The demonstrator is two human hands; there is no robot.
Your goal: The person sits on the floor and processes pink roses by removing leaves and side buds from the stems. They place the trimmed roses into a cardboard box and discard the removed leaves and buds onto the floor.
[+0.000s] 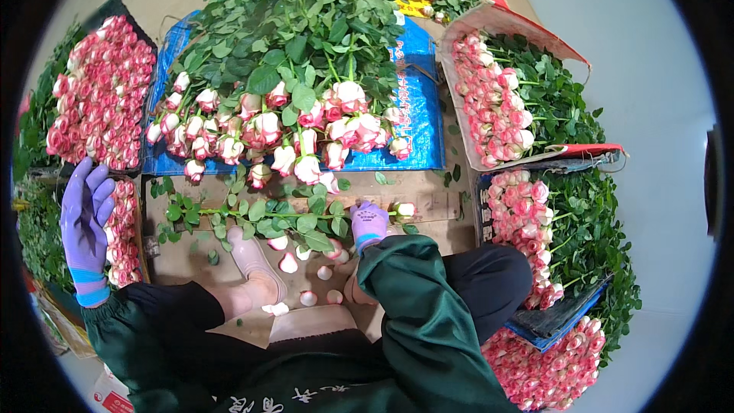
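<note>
My right hand (369,222), in a purple coated glove, is closed around the stem of one rose just behind its bloom (405,210). This white-and-pink rose lies sideways, its leafy stem (275,215) reaching left over a wooden board (433,206) on the floor. My left hand (86,212), gloved the same way, is raised at the left with its fingers apart and nothing in it. Behind that hand are packed rose heads (123,241). In front of me a loose heap of roses (266,129) rests on a blue woven sheet (421,126), blooms towards me.
Bundled roses stand at the left (106,92), in a pale wrap at the right (493,100), and lower right (519,223) (550,361). Fallen petals (288,263) lie between my feet, near a pink shoe (252,258). A pale wall (648,183) rises at the right.
</note>
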